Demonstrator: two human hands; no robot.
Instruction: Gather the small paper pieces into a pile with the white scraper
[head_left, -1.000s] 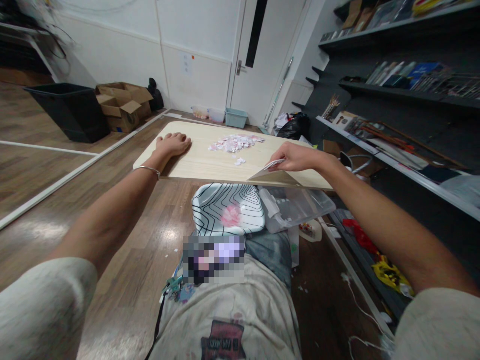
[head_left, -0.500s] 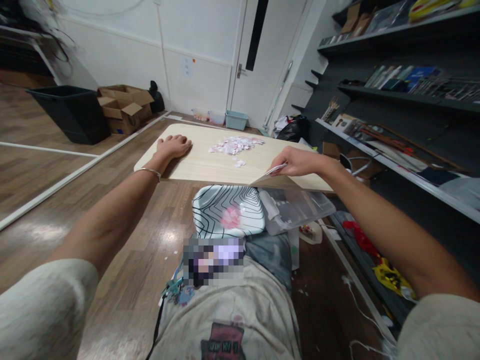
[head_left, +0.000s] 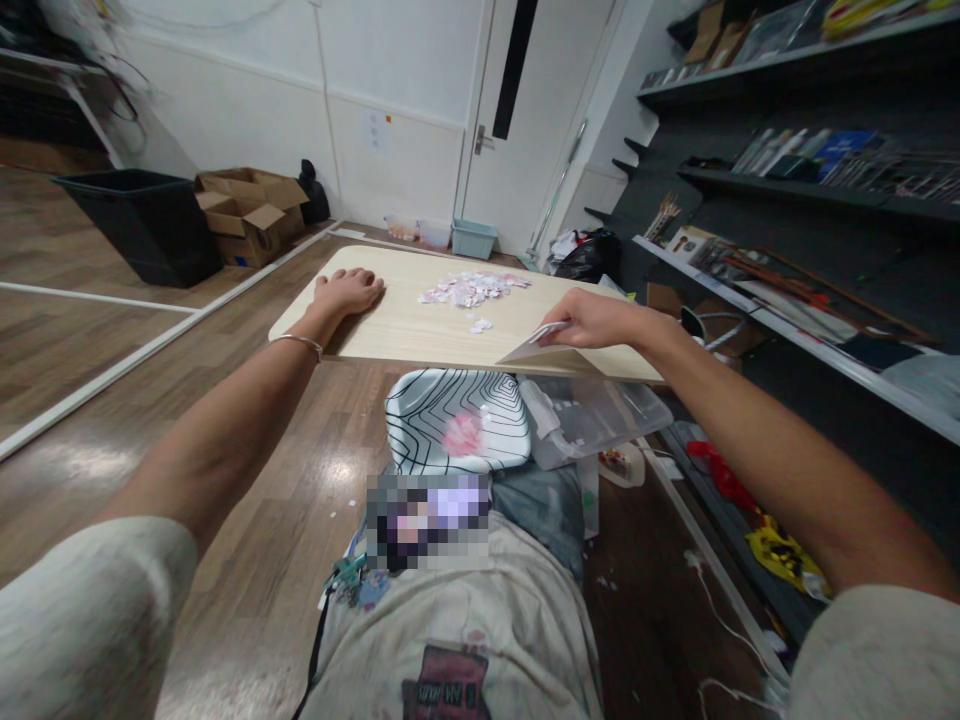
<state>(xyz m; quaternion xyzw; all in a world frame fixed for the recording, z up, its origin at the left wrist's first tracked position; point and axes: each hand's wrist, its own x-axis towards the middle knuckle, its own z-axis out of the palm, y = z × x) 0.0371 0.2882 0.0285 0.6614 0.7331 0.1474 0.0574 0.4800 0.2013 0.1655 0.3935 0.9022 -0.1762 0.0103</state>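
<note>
My left hand [head_left: 349, 291] lies flat on the left part of the pale wooden tabletop [head_left: 397, 335], its fingers stretched out and holding nothing. Over the right part, my right hand [head_left: 596, 320] pinches a thin, flat white card [head_left: 534, 343], tilted with its lower edge at the table's near side. Whether it is one sheet or a few stacked together, I cannot tell. A loose heap of small white and pinkish paper scraps [head_left: 472, 289] lies at the middle back of the tabletop. A few scraps [head_left: 481, 325] sit apart, nearer to the card.
Below the table's near edge, a white tray with black lines [head_left: 420, 420] rests at my lap, a pink patch on it. Beside it is a clear plastic container [head_left: 600, 415]. Shelves [head_left: 817, 320] stand on the right; a black bin [head_left: 142, 230] and cardboard boxes [head_left: 255, 225] are at left.
My right hand and the card have shifted very slightly, with more of the card's face showing. My left hand and the scraps stay where they were.
</note>
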